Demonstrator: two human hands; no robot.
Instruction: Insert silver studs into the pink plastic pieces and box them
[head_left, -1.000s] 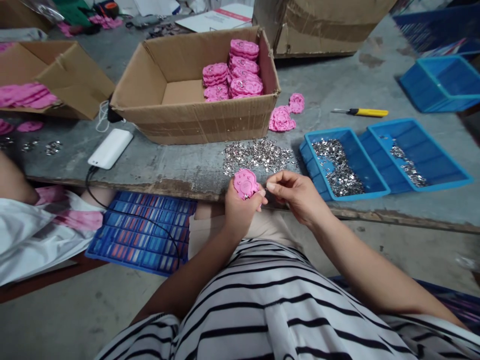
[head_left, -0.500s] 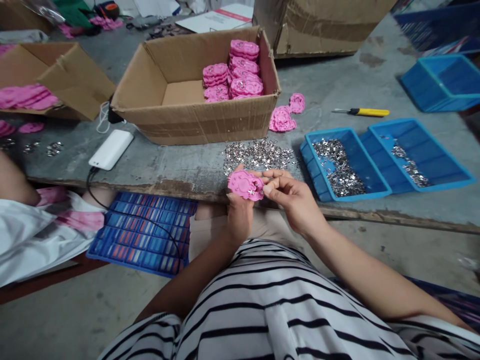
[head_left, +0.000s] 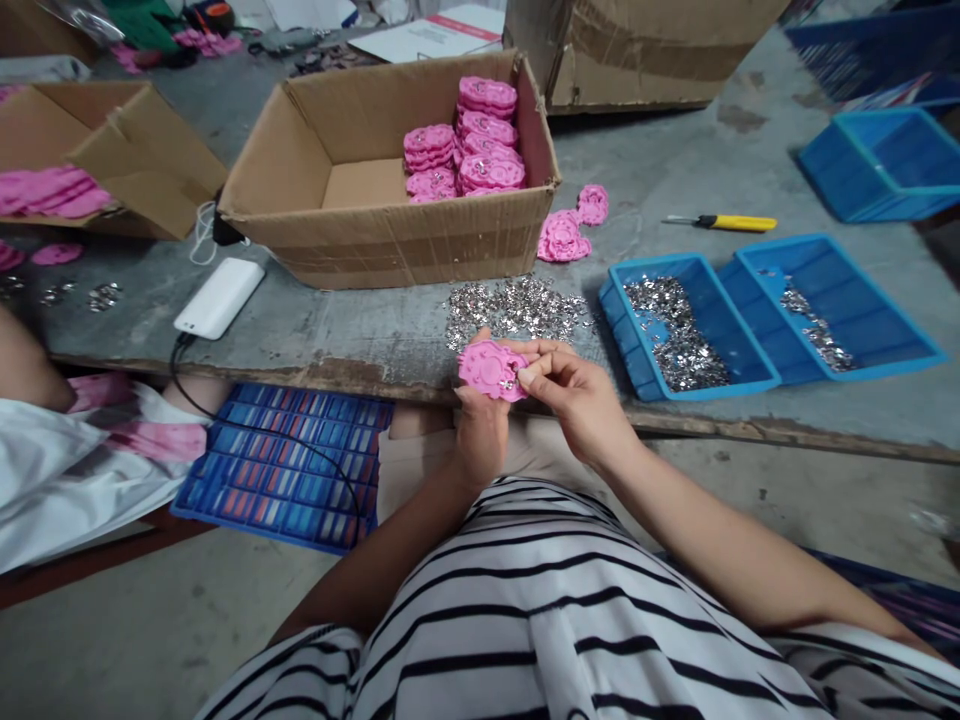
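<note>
My left hand (head_left: 481, 440) is wrapped around a pink moulded plastic piece (head_left: 486, 368) with a scalloped outline, holding it over the table's front edge. Small silvery metal bits show at the piece's lower right. At its right end my right hand (head_left: 574, 395) pinches with thumb and forefinger; whatever is between those fingertips is too small or hidden to make out. Just beyond both hands, a loose pile of small shiny metal parts (head_left: 517, 308) is spread on the table.
Pink pieces are stacked in a cardboard box (head_left: 390, 235); others lie beside it. Blue bins (head_left: 682, 390) of metal parts stand to the right, near a yellow-handled tool (head_left: 739, 223). At left are a white power bank (head_left: 219, 298) with a cable and a seated person's legs (head_left: 30, 370).
My right hand has shifted slightly left, its thumb and forefinger now closer in against the pink piece's right end. The left hand keeps its hold.
</note>
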